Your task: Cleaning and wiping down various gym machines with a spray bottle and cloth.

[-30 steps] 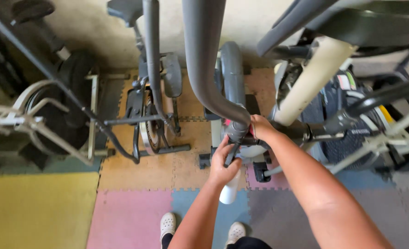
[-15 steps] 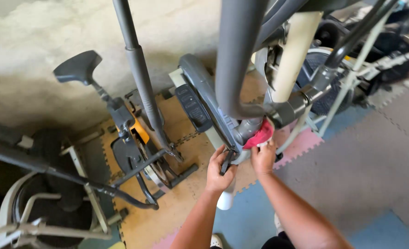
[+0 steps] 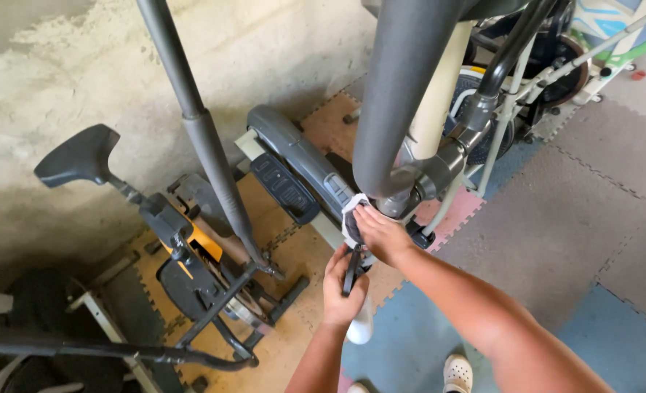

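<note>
My left hand (image 3: 343,285) grips the black trigger head of a white spray bottle (image 3: 359,329), held upright just below the machine's frame. Just above it, my right hand (image 3: 381,233) presses a pale cloth (image 3: 351,215) against the grey frame of an elliptical trainer (image 3: 301,156), next to the joint where a thick grey padded tube (image 3: 403,94) meets a black clamp (image 3: 432,178). The two hands are almost touching. Much of the cloth is hidden under my fingers.
An exercise bike with a black saddle (image 3: 79,156) and an orange and black body (image 3: 192,251) stands to the left by the concrete wall (image 3: 61,65). Another machine (image 3: 556,58) is at the top right. Foam puzzle mats (image 3: 592,204) cover the floor. My white shoes (image 3: 457,372) show below.
The view has swung and tilted, so the bike sits lower left. Both hands have stayed at the frame joint; the right hand with the cloth has slid slightly along the grey frame.
</note>
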